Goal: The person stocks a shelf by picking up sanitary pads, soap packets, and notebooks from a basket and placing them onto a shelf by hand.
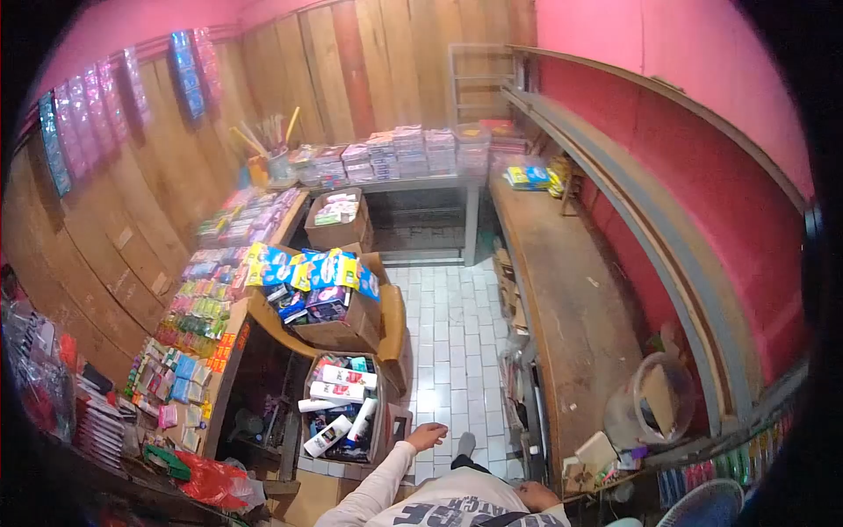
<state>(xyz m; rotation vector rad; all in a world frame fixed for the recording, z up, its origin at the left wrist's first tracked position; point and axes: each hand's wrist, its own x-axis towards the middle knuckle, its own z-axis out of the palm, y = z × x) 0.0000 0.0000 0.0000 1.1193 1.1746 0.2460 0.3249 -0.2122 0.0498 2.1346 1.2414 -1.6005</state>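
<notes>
The left hand (427, 436), at six o'clock low in the view, hangs loosely curled and holds nothing, just beside the corner of a cardboard box (380, 417) of tubes and packets (341, 393) at its ten o'clock. The right hand is out of sight.
</notes>
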